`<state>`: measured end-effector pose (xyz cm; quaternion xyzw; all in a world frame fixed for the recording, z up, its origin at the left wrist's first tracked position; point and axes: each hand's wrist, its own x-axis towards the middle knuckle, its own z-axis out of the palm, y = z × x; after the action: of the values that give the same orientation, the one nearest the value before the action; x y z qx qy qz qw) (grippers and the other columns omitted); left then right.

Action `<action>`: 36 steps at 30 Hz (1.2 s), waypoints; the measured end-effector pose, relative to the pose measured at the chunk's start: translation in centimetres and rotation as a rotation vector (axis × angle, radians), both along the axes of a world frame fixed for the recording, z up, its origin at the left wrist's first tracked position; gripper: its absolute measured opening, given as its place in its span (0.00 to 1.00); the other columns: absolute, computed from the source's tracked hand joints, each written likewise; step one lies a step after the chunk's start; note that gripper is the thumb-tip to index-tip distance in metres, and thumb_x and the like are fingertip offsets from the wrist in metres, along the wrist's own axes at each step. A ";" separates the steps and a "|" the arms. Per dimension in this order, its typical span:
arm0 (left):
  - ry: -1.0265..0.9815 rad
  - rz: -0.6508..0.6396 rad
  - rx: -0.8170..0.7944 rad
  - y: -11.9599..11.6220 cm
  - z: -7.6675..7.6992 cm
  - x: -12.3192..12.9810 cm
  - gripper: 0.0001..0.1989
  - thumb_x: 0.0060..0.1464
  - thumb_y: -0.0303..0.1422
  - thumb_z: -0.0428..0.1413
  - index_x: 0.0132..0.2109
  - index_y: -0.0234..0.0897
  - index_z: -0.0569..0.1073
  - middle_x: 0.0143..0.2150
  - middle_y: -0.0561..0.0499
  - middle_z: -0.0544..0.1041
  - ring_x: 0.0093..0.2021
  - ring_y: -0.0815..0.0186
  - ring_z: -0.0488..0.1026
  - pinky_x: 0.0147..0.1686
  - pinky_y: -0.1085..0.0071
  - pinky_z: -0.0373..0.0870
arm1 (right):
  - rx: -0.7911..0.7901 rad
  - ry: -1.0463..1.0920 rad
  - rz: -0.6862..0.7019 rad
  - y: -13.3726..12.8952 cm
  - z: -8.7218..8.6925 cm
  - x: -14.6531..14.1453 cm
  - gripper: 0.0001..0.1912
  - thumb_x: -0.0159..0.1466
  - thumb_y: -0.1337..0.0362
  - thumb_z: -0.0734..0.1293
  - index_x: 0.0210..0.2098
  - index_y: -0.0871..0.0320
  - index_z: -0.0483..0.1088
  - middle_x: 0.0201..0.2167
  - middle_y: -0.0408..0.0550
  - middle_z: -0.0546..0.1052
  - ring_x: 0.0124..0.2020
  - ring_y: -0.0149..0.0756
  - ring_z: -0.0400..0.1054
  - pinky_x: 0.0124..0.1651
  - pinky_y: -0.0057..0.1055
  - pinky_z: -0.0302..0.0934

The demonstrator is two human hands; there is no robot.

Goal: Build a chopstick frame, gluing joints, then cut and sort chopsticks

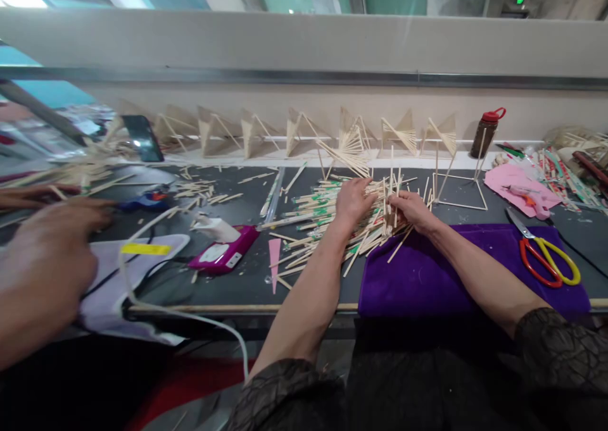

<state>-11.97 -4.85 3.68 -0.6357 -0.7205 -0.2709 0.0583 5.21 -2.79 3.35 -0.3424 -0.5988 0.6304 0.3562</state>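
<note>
Near the middle of the bench, my right hand (412, 209) is closed round a few thin wooden chopsticks (392, 171) that stand nearly upright. My left hand (354, 200) is at the right part of a loose pile of chopsticks (313, 211), many in green-printed clear wrappers. Its fingers curl toward the upright sticks and seem to grip some; the fingertips are partly hidden among them. Under my right forearm lies a folded purple cloth (422, 266). Just beyond my right hand stands a square frame of joined sticks (463, 204).
Scissors (546, 254) with red and yellow handles and a pink sheet (517, 187) lie at right. A red-capped bottle (484, 133) and a row of twisted stick models (259, 133) line the back. At left are a tissue pack (225, 254), a phone (142, 138) and a co-worker's blurred hand (52, 260).
</note>
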 end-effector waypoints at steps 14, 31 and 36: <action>0.385 -0.787 -0.071 -7.1 -1.9 5.3 0.16 0.65 0.36 0.49 0.54 0.40 0.77 0.57 0.44 0.77 0.59 0.57 0.71 0.54 0.60 0.65 | -0.013 0.123 -0.146 1.5 1.7 1.5 0.09 0.63 0.69 0.62 0.25 0.59 0.66 0.16 0.34 0.64 0.13 0.21 0.53 0.16 0.22 0.44; 0.247 -0.620 0.091 -1.1 -1.5 -2.5 0.13 0.58 0.30 0.51 0.45 0.40 0.80 0.50 0.45 0.81 0.52 0.61 0.75 0.53 0.62 0.69 | 0.102 0.019 -0.083 1.2 0.7 1.2 0.08 0.61 0.66 0.64 0.25 0.59 0.68 0.15 0.35 0.64 0.13 0.22 0.54 0.16 0.22 0.45; 0.060 -0.375 0.180 -1.6 0.3 -2.9 0.17 0.56 0.27 0.49 0.47 0.40 0.80 0.48 0.49 0.81 0.50 0.63 0.75 0.53 0.63 0.69 | 0.127 0.011 -0.042 1.3 0.6 1.2 0.09 0.61 0.63 0.66 0.25 0.58 0.67 0.15 0.35 0.63 0.13 0.22 0.53 0.16 0.22 0.46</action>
<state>-14.88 -6.48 4.01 -0.7587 -0.5605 -0.3210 0.0849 6.45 -1.49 3.98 -0.3280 -0.6281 0.5856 0.3937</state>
